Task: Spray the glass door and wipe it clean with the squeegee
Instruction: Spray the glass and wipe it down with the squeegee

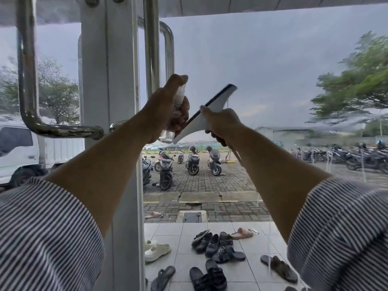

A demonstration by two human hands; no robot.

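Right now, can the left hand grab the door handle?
Probably not. The handle looks close, just beyond it, but the left hand grips the spray bottle, so no fingers are free.

A pale tiled floor (262, 244) lay nearest, scattered with dark sandals (212, 244), cream clogs (156, 249) and a pink slipper (242, 233). Beyond it ran brick paving (210, 177) with a metal drain cover (192, 217) at its near edge. Several scooters (193, 162) stood parked farther off, and a long row of motorbikes (361, 156) filled the far right. A white truck (19, 148) sat at the left. Trees rose on the left (56, 95) and the right (357, 87) (both blurred). A low building (283, 131) lined the distance under a dull grey sky (262, 59), and a white canopy (252, 5) hung overhead.
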